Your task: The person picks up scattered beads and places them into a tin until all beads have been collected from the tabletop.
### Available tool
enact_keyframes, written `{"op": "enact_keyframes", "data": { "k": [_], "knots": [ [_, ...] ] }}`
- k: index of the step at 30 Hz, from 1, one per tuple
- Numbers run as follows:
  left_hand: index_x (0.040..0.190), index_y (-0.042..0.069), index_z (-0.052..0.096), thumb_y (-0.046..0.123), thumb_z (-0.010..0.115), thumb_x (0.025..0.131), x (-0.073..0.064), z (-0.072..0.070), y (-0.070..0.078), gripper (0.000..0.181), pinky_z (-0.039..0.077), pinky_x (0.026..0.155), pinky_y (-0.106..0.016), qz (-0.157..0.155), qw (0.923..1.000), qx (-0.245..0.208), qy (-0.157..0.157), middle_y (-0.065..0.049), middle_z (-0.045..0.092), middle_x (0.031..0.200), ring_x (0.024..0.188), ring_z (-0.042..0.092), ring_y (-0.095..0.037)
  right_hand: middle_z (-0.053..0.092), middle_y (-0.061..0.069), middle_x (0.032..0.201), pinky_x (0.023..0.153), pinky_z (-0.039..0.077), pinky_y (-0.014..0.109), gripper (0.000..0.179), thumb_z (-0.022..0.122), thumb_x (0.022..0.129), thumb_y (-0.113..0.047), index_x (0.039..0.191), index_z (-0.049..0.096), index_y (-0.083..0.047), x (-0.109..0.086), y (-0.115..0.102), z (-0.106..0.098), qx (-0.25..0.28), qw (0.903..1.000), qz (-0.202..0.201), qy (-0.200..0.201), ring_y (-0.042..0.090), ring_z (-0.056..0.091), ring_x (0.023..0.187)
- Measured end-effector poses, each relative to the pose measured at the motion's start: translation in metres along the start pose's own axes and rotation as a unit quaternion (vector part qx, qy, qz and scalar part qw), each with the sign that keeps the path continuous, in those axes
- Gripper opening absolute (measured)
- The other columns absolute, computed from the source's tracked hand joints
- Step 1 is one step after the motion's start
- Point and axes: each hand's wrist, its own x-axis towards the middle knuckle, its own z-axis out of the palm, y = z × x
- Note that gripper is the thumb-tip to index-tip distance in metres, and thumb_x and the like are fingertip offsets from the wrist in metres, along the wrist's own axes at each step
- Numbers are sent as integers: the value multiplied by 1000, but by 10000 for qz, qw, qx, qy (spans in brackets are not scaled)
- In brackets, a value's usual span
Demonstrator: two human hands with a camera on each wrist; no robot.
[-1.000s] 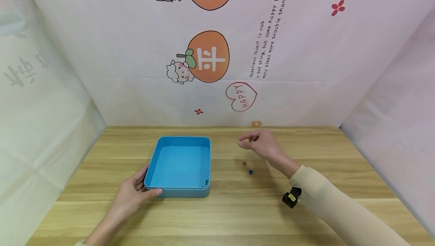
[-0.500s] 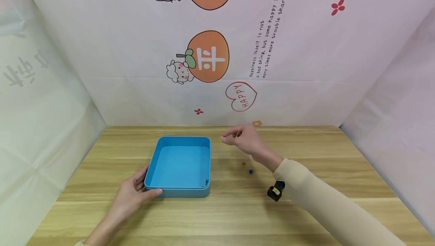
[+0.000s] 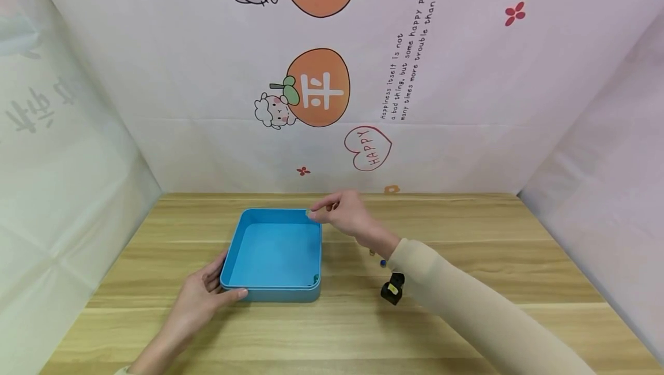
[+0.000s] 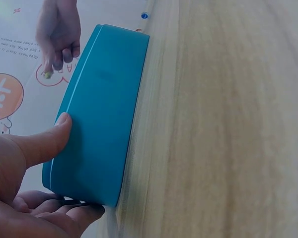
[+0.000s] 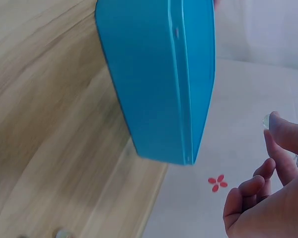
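Observation:
A shallow blue square box (image 3: 280, 294) without a lid sits on the table in the head view. My left hand (image 3: 194, 300) grips its near-left corner, thumb on the front wall and fingers along the left side. Over the box's far-right corner, my right hand (image 3: 346, 213) pinches a small clear, greenish glass marble (image 5: 266, 122) between thumb and forefinger. In the left wrist view the pinched marble (image 4: 48, 75) appears above the rim. A dark green marble (image 3: 316, 278) lies inside the box at its near-right corner.
On the wooden table (image 3: 353, 329), right of the box, lie a blue marble (image 3: 383, 262) and a brownish marble (image 3: 372, 252), below my right forearm. A printed white cloth (image 3: 446, 156) rises behind and at both sides. A black device (image 3: 392, 288) hangs at my right wrist.
My right hand has moved left with the pinched marble, from over the table to above the box's far-right corner. My left hand and the box have stayed put.

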Motion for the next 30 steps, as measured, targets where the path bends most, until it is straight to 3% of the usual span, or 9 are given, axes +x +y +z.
{"op": "enact_keyframes", "data": {
  "k": [12, 22, 30],
  "knots": [
    [165, -5, 21, 15, 88, 90, 3, 1, -2, 103, 49, 109, -44, 33, 10000, -43, -21, -32, 25, 166, 148, 35, -46, 70, 2, 94, 67, 39, 30, 8, 86, 92, -18, 96, 86, -12, 9, -7, 35, 138, 9997, -78, -162, 22, 53, 82],
    [166, -3, 21, 21, 89, 89, 2, 0, -2, 105, 52, 106, -42, 11, 10000, -24, -23, -30, 26, 167, 148, 37, -45, 62, 1, 82, 62, 35, 28, 5, 86, 92, -14, 95, 86, -10, 14, -12, 60, 47, 9997, -152, -207, 18, 48, 72],
    [167, -1, 21, 21, 89, 89, 1, 1, -2, 105, 53, 105, -42, -25, 10000, -8, -28, -29, 26, 167, 147, 38, -45, 58, 0, 76, 60, 34, 27, 5, 87, 91, -16, 93, 86, -12, 18, -9, 76, -44, 9998, 53, -201, 16, 46, 69]
  ]
}}
